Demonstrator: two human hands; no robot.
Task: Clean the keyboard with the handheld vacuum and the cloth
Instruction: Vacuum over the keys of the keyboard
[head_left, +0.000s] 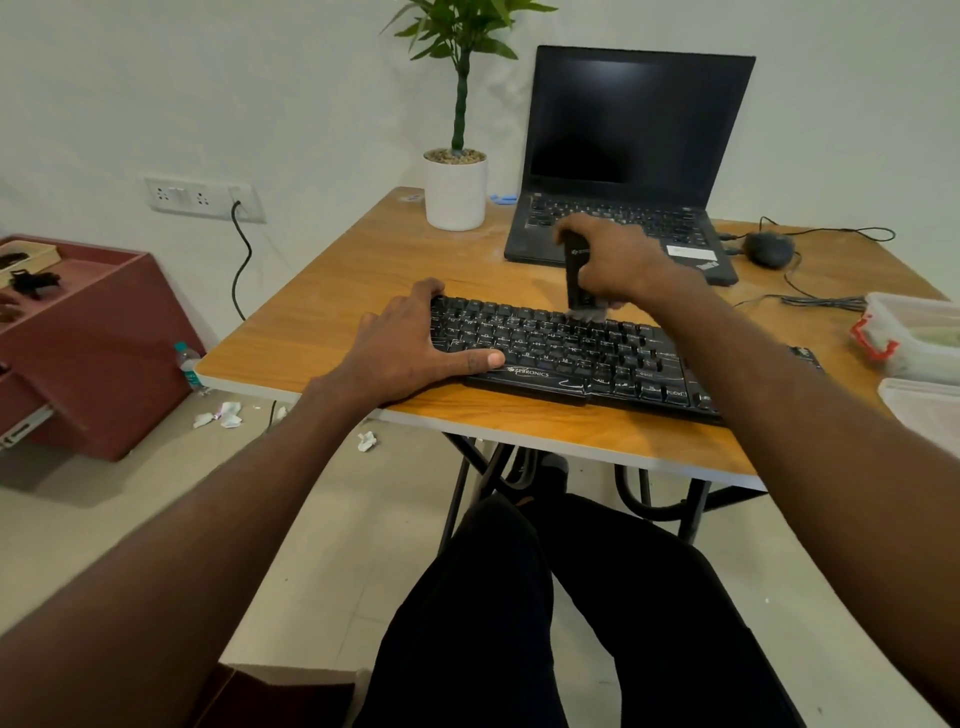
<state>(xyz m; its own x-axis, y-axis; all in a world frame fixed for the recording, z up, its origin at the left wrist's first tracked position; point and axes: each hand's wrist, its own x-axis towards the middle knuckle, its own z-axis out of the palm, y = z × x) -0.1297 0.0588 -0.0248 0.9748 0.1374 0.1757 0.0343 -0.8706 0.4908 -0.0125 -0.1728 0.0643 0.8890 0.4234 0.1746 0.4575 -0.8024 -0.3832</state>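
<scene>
Could skid toward the counter's near edge if the left hand, laid flat with straight fingers on the keyboard, eases off; could snag keycaps if the handheld vacuum, gripped upright in the right hand, bears down hard. Black keyboard, white-scuffed, angled along the near edge, its corner overhanging. No cloth identifiable.

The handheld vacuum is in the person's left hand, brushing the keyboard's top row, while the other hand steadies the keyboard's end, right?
Not quite: the head view shows the handheld vacuum in the right hand, brushing the top row of the keyboard. The left hand steadies the keyboard's end.
</scene>
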